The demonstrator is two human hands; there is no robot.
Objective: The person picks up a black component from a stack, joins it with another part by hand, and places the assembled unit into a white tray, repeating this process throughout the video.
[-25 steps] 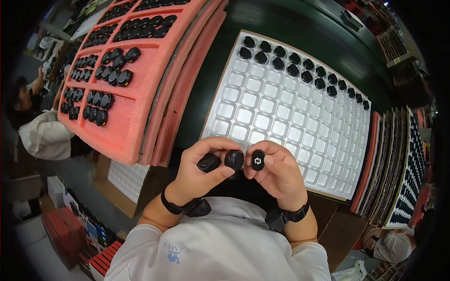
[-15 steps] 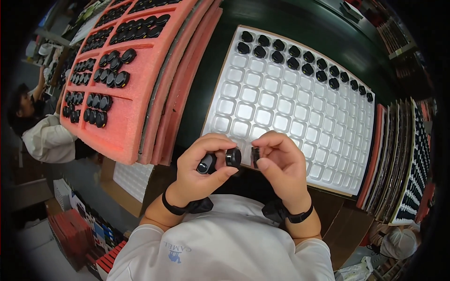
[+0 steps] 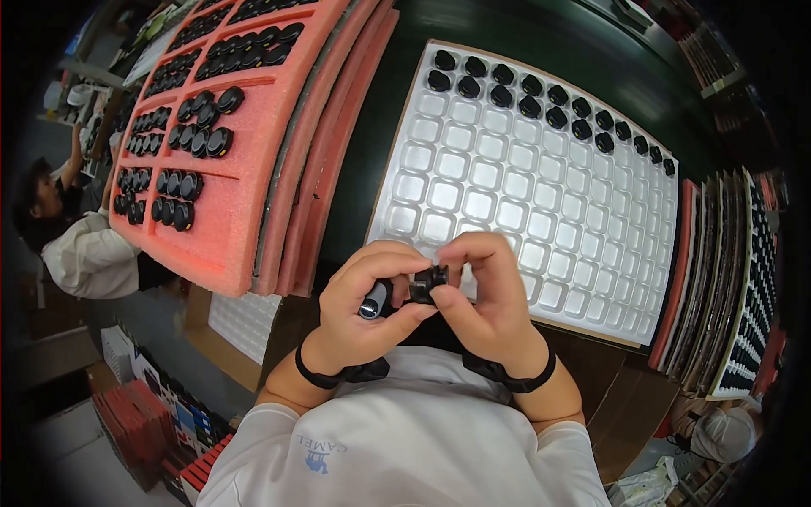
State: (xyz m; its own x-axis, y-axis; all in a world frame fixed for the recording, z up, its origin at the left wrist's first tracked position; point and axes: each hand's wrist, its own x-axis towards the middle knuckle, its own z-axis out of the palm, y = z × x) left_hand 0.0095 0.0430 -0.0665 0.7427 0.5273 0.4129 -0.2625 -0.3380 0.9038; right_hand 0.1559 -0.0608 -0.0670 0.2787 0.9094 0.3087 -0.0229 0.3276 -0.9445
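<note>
Left hand point(image 3: 351, 317) and right hand point(image 3: 496, 317) pinch small black parts point(image 3: 424, 287) together; the left also holds a dark rounded piece point(image 3: 374, 299); beyond both lies a white tray point(image 3: 515, 209).

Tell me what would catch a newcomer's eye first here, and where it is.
First, the big white tray right of centre, a grid of shallow cells with black pieces along its far edge. Next, the bright pink foam tray at upper left, its compartments holding clusters of dark round pieces. Then, near the lower middle, the left hand and right hand, together on a small black part.
</note>
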